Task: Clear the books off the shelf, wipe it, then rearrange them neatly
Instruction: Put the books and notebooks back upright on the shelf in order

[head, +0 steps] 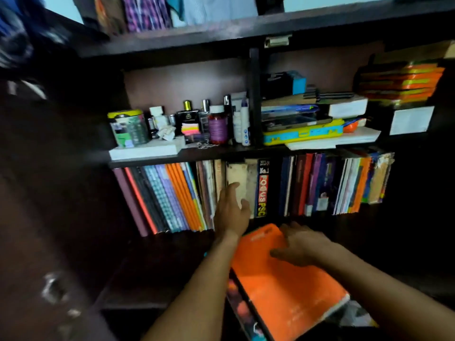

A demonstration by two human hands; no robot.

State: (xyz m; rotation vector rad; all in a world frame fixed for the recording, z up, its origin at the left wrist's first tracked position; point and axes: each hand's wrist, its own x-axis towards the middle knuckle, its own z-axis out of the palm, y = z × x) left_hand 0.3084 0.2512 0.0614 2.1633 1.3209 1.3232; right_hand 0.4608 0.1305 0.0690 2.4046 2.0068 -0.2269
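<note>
Dark wooden shelf unit (157, 160): books (246, 190) stand in a row across its lower tier, at the centre of the view. Orange book (285, 284), at 5 o'clock, lies tilted below that row. Left hand (230, 210), fingers straight and spread, reaches to a pale spine at mid-row. Right hand (301, 244) rests on the orange book's cover, fingers loosely bent; whether it grips cannot be told.
</note>
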